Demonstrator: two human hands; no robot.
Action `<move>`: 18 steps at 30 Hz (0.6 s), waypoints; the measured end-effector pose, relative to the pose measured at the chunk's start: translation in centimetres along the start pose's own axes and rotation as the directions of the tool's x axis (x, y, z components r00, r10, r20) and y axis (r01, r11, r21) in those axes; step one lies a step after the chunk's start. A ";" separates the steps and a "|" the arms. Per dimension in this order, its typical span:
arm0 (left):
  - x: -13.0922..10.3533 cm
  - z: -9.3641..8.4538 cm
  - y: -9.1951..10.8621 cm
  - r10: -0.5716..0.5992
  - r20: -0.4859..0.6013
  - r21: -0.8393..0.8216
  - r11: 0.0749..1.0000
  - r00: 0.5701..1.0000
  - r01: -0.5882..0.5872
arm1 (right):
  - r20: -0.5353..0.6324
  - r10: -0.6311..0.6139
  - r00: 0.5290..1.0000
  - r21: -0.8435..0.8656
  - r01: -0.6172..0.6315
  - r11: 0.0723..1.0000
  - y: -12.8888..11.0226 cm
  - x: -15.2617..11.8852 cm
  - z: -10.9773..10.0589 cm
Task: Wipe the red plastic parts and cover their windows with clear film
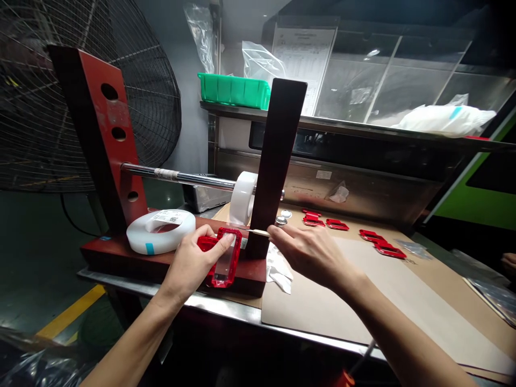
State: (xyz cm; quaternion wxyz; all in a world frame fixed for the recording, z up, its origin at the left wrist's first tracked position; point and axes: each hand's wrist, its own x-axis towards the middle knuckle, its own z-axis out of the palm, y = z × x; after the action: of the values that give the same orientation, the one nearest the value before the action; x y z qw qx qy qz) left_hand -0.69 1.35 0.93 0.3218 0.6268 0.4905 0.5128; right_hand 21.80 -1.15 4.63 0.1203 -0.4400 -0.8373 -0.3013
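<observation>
My left hand (196,259) is closed round a red plastic frame (235,263), its thumb pressed on the clear strip inside. My right hand (308,248) pinches a thin pale-handled tool (260,233), whose narrow tip reaches to the top edge of the frame. Just above the frame, a roll of clear film (243,201) hangs on the metal rod (189,178) of a red-brown stand (105,123). A second, larger roll (139,236) with a paper label lies flat on the stand's base, left of my left hand.
Several red plastic parts (389,250) lie on the cardboard-covered table (318,301) at the right. Crumpled white tissue (279,269) sits beside the stand's dark upright (282,156). A green bin (234,90) stands on the shelf behind. A large fan (149,70) is at the left.
</observation>
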 end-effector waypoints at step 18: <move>-3.2 4.9 1.6 -0.194 0.293 -0.263 0.925 0.936 0.274 | 0.298 0.303 0.905 0.284 -0.387 0.877 4.1 -11.7 6.8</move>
State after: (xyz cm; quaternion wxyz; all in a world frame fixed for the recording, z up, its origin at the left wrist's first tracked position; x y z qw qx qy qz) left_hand 4.53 -1.71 0.06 0.5341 0.5692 0.4321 0.4517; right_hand 32.37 -3.04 -4.55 0.1419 -0.5896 -0.7920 -0.0708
